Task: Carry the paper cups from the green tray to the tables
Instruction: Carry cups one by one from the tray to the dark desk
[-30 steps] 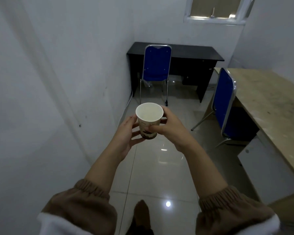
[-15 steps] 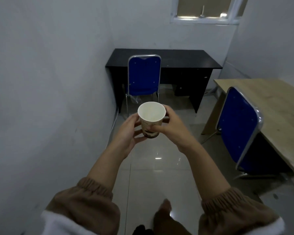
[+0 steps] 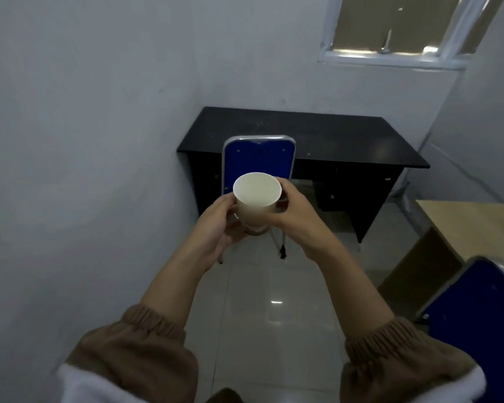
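A white paper cup (image 3: 256,196) with a dark band at its base is held upright in front of me, open mouth up and nothing visible inside. My left hand (image 3: 220,228) wraps its fingers round the cup's left side and base. My right hand (image 3: 296,218) grips it from the right, thumb along the near wall. Straight ahead stands a black table (image 3: 332,135) against the far wall. A light wooden table (image 3: 472,225) shows at the right edge. The green tray is out of view.
A blue chair (image 3: 258,161) with a chrome frame stands tucked at the black table, right behind the cup. A second blue chair (image 3: 483,324) sits at the lower right by the wooden table. A white wall runs close along my left; glossy floor tiles lie between.
I have walked forward: the black table and its blue chair are closer and larger, the wooden table and second chair have slid to the right edge. Both hands still hold the cup.
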